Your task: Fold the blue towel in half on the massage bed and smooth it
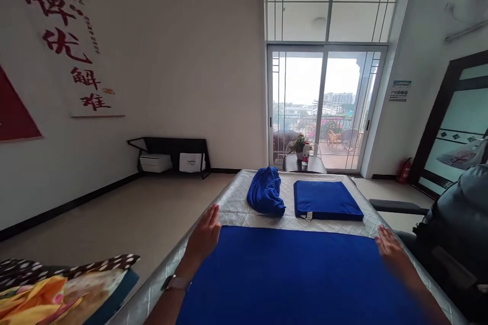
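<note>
A blue cloth (293, 274) lies spread flat across the near part of a table with a silvery quilted cover (232, 198). At its far left corner rests my left hand (206, 231), fingers stretched out and close together, a watch on the wrist. My right hand (388, 241) is at the far right corner, its fingers also extended. Neither hand grips anything. Beyond the spread cloth, a crumpled blue cloth (267, 192) sits on the left, and a neatly folded stack of blue cloth (327, 199) with a small white label lies on the right.
A black chair (453, 249) with a dark bag stands along the right side. Patterned fabrics (64, 289) are piled at lower left. Past the far edge is a small table (301, 164) with a plant and a bottle (305, 154). A black rack (173, 144) stands by the wall.
</note>
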`<move>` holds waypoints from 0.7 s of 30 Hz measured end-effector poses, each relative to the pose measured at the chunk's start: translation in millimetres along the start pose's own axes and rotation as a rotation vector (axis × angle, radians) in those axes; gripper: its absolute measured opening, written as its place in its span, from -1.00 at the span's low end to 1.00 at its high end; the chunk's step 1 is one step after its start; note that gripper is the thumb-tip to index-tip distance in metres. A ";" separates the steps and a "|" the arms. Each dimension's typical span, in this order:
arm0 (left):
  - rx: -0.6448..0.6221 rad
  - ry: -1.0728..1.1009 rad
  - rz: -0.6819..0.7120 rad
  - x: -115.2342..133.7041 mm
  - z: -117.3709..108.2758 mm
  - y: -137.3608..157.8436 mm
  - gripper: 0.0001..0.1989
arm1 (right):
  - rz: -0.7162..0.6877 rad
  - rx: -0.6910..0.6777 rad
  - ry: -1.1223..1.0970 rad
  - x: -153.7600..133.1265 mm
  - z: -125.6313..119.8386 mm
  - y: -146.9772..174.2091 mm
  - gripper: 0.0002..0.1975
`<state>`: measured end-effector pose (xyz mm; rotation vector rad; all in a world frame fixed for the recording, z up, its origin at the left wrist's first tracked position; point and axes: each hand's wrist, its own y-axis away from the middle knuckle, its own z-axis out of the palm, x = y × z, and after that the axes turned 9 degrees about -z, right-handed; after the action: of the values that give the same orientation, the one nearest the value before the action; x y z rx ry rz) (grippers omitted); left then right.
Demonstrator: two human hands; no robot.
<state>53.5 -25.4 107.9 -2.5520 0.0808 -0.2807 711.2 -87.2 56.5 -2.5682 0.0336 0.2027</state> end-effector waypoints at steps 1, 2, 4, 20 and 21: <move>0.063 0.038 0.039 17.6 -17.3 -4.6 -0.40 | -0.017 0.031 -0.018 -21.5 -16.0 -6.1 -0.29; 0.104 0.078 0.072 38.1 -32.3 -7.7 -0.40 | -0.064 0.031 -0.045 -47.1 -31.5 -11.0 -0.30; 0.118 0.162 0.125 86.0 -51.1 -8.4 -0.41 | -0.212 0.012 -0.099 -106.9 -55.8 -16.6 -0.35; -0.280 0.151 0.278 228.8 109.5 75.6 -0.46 | -0.313 -0.490 -0.132 -269.2 51.2 22.6 -0.39; -0.277 0.156 0.278 228.2 111.2 74.7 -0.45 | -0.322 -0.491 -0.136 -268.2 52.9 21.3 -0.38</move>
<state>300.5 -55.5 17.9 -2.7424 0.5644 -0.3813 437.4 -81.7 41.7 -2.9838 -0.5384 0.2902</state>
